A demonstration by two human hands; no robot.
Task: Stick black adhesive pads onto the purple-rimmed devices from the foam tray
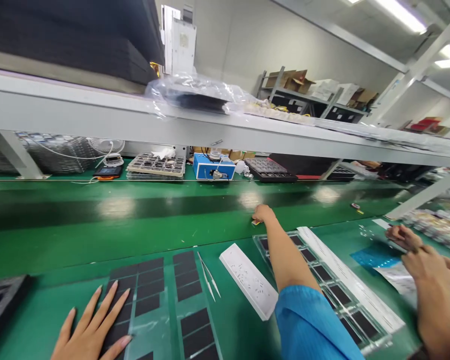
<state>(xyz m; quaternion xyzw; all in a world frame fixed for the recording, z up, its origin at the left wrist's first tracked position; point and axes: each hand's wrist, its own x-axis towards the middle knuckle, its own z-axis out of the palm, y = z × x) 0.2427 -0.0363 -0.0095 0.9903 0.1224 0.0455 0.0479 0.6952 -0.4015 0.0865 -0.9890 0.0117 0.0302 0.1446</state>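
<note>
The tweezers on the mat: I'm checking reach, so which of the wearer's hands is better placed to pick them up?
Probably the left hand: it lies flat on the black pads beside the tweezers, while the right hand is stretched far out onto the conveyor belt.

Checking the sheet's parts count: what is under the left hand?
The left hand lies flat on a clear sheet of black rectangular pads. Pads beneath the palm are hidden.

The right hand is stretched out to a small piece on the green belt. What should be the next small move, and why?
Probably pinch the small piece and lift it. The right hand already lies on the belt with its fingertips at the piece, though whether it is gripped is unclear. The left hand rests flat on the black pads, so it is not free to help.
</note>
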